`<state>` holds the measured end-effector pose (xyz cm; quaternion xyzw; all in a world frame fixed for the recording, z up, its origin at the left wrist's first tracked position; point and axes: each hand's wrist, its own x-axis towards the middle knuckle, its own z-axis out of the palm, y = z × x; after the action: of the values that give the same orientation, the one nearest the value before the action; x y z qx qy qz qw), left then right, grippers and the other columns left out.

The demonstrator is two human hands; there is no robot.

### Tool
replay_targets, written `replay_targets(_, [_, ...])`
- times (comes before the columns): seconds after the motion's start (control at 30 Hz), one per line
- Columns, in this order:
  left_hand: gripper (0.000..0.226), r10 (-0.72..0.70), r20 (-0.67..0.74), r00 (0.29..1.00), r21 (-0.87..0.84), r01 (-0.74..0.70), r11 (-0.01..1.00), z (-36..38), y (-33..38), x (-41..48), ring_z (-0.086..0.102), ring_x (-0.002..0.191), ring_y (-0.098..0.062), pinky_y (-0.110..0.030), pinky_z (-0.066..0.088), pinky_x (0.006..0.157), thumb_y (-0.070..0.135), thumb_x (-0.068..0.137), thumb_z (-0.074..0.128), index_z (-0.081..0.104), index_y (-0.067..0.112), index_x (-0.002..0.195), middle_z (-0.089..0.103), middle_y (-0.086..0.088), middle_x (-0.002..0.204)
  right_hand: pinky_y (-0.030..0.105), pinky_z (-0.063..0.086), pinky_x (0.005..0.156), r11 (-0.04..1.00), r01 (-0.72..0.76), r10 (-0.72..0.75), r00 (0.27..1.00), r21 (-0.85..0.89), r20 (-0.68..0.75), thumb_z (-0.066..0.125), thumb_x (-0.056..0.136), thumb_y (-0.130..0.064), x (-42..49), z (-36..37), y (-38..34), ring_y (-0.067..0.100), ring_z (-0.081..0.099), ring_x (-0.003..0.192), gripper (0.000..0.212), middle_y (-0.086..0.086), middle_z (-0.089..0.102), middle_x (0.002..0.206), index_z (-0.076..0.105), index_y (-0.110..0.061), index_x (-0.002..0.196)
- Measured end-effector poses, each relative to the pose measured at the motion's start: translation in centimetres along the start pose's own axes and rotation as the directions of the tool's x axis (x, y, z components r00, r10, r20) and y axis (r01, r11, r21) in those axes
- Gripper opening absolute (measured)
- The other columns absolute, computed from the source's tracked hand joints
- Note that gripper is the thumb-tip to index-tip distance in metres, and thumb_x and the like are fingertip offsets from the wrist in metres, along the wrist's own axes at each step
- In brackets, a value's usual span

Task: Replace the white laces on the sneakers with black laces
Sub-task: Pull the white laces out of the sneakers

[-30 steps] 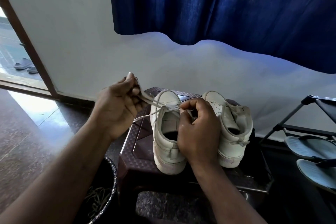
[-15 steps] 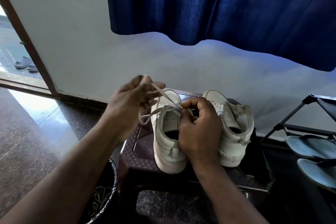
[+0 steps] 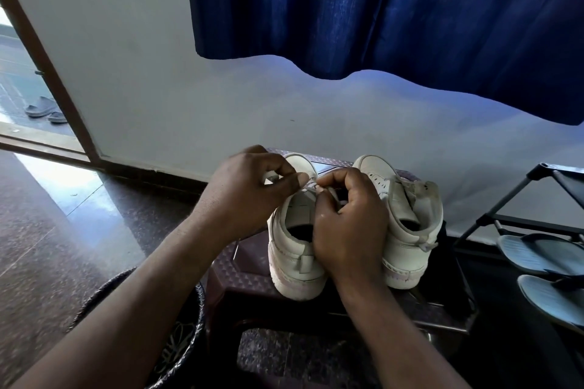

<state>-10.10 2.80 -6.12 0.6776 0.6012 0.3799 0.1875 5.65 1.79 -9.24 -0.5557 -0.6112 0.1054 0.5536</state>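
- Where the two hands meet, over the throat of a white sneaker (image 3: 294,257), thumb and forefinger tips close on a thin white lace (image 3: 311,188).
- From the left side of the grip, the left hand (image 3: 249,193) comes in with its fingers curled, and a short run of lace shows between them.
- From the near side, the right hand (image 3: 347,230) arches over the shoe's opening, pinching the same lace tightly close to the eyelets. Its palm hides the rows beneath.
- Directly under the grip, the sneaker stands on its sole, toe pointing away from the person and heel towards them.
- Just right of the grip stands the second sneaker (image 3: 407,230), touching or nearly touching the first and facing the same way. From this angle it is unclear whether it has a lace.
- Below both shoes is a dark maroon plastic stool (image 3: 243,265) with a patterned top.
- Lower and to the left of the grip, a dark basket (image 3: 196,322) sits on the floor beside the stool. Its contents are too dim to make out.
- Further right stands a black shoe rack (image 3: 518,202) holding grey sandals (image 3: 543,254).
- Well above hangs a deep blue curtain (image 3: 379,9) against a pale wall.
- Far left, more slippers (image 3: 44,109) lie beyond a doorway.
- As a judgement, the task is at an early stage. The white lace is not yet out of this shoe, no black lace is visible anywhere, and relacing both shoes appears to lie ahead.
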Motion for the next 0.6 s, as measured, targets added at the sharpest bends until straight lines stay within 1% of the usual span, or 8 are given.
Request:
replay_targets(0.13, [0.018, 0.023, 0.062, 0.998, 0.009, -0.023, 1.000, 0.4, 0.4, -0.4, 0.063, 0.089, 0.000, -0.027, 0.051, 0.077, 0.054, 0.082, 0.070, 0.077, 0.039, 0.087, 0.066, 0.015, 0.102, 0.026, 0.050, 0.080, 1.000, -0.002, 0.002, 1.000, 0.003, -0.008, 0.062, 0.082, -0.013, 0.0, 0.0, 0.0, 0.010, 0.064, 0.089, 0.012, -0.009, 0.068, 0.093, 0.068, -0.021, 0.089])
replay_targets(0.27, [0.008, 0.102, -0.010, 0.995, 0.054, -0.102, 0.993, 1.3, 0.5, -0.4, 0.065, 0.091, -0.007, -0.027, 0.050, 0.079, 0.036, 0.088, 0.077, 0.072, 0.038, 0.082, 0.070, 0.012, 0.101, 0.026, 0.050, 0.079, 1.000, 0.007, -0.007, 1.000, 0.003, -0.011, 0.063, 0.082, -0.008, -0.1, 0.1, 0.0, 0.010, 0.064, 0.089, 0.016, -0.009, 0.069, 0.093, 0.069, -0.021, 0.089])
replay_targets(0.33, [0.012, -0.033, -0.045, 0.998, -0.320, 0.017, 0.947, 1.4, 0.9, -0.2, 0.068, 0.080, -0.012, -0.034, 0.057, 0.072, 0.031, 0.093, 0.074, 0.071, 0.028, 0.082, 0.077, 0.006, 0.098, 0.023, 0.049, 0.079, 1.000, 0.009, -0.009, 1.000, 0.005, -0.008, 0.060, 0.081, -0.010, -0.1, 0.0, 0.1, 0.009, 0.064, 0.089, 0.017, -0.009, 0.069, 0.094, 0.068, -0.021, 0.090])
replay_targets(0.4, [0.019, -0.263, 0.040, 0.964, -0.814, 0.184, 0.551, 0.4, 2.0, 0.0, 0.065, 0.057, -0.014, -0.030, 0.052, 0.049, 0.025, 0.103, 0.063, 0.066, 0.012, 0.089, 0.079, -0.010, 0.096, 0.017, 0.045, 0.079, 1.000, 0.012, -0.012, 1.000, 0.001, -0.010, 0.060, 0.081, -0.009, 0.0, 0.0, 0.1, 0.008, 0.062, 0.089, 0.017, -0.009, 0.068, 0.094, 0.068, -0.021, 0.090])
replay_targets(0.43, [0.023, -0.330, 0.092, 0.939, -0.909, 0.214, 0.358, -0.2, 2.3, 0.0, 0.060, 0.047, -0.013, -0.023, 0.046, 0.042, 0.022, 0.106, 0.056, 0.060, 0.007, 0.089, 0.076, -0.011, 0.085, 0.016, 0.045, 0.079, 1.000, 0.010, -0.010, 1.000, -0.001, -0.009, 0.060, 0.081, -0.009, 0.0, 0.0, 0.1, 0.008, 0.062, 0.089, 0.016, -0.009, 0.068, 0.094, 0.068, -0.021, 0.090])
replay_targets(0.47, [0.026, -0.365, 0.091, 0.926, -0.928, 0.212, 0.306, -0.8, 2.0, 0.2, 0.052, 0.042, -0.010, -0.019, 0.040, 0.040, 0.021, 0.108, 0.053, 0.056, 0.009, 0.085, 0.068, -0.007, 0.071, 0.016, 0.045, 0.079, 1.000, 0.009, -0.009, 1.000, 0.001, -0.007, 0.060, 0.082, -0.010, 0.0, 0.0, 0.1, 0.008, 0.062, 0.090, 0.015, -0.009, 0.068, 0.094, 0.067, -0.021, 0.090])
replay_targets(0.5, [0.028, -0.379, 0.057, 0.924, -0.910, 0.204, 0.361, -1.1, 1.5, 0.4, 0.043, 0.040, -0.009, -0.020, 0.034, 0.041, 0.022, 0.108, 0.053, 0.052, 0.014, 0.081, 0.058, -0.002, 0.062, 0.018, 0.046, 0.079, 1.000, 0.008, -0.008, 1.000, 0.003, -0.005, 0.060, 0.082, -0.011, -0.1, 0.0, 0.1, 0.008, 0.063, 0.090, 0.014, -0.009, 0.068, 0.094, 0.068, -0.021, 0.089])
replay_targets(0.6, [0.017, -0.282, -0.040, 0.959, -0.682, 0.180, 0.709, -1.2, 0.0, 0.5, 0.036, 0.043, -0.007, -0.023, 0.029, 0.044, 0.024, 0.099, 0.070, 0.056, 0.017, 0.090, 0.046, 0.010, 0.053, 0.021, 0.048, 0.079, 1.000, 0.010, -0.010, 1.000, 0.004, -0.007, 0.060, 0.083, -0.012, -0.1, 0.1, 0.1, 0.008, 0.063, 0.090, 0.014, -0.010, 0.068, 0.094, 0.067, -0.021, 0.089])
